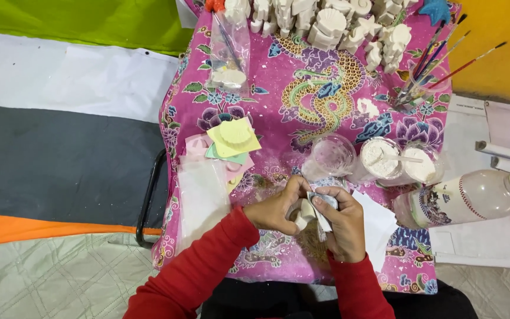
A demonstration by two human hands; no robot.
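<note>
Over the near edge of the table, between my two red sleeves, my left hand (275, 208) is curled around a small white plaster piece (304, 214), while my right hand (342, 221) pinches a folded scrap of grey sandpaper (321, 208) against it; both hands are closed, and I judge I am smoothing the piece, so the next stroke wants light pressure and a firm grip. Just beyond my knuckles stand an empty clear cup (332, 156) and two cups of white powder (401, 160), close enough to knock. Left lie pastel moulds (234, 140); right, a plastic bottle (473, 198) on its side. Open cloth (278, 100) lies farther out, before the plaster figures (337, 23).
</note>
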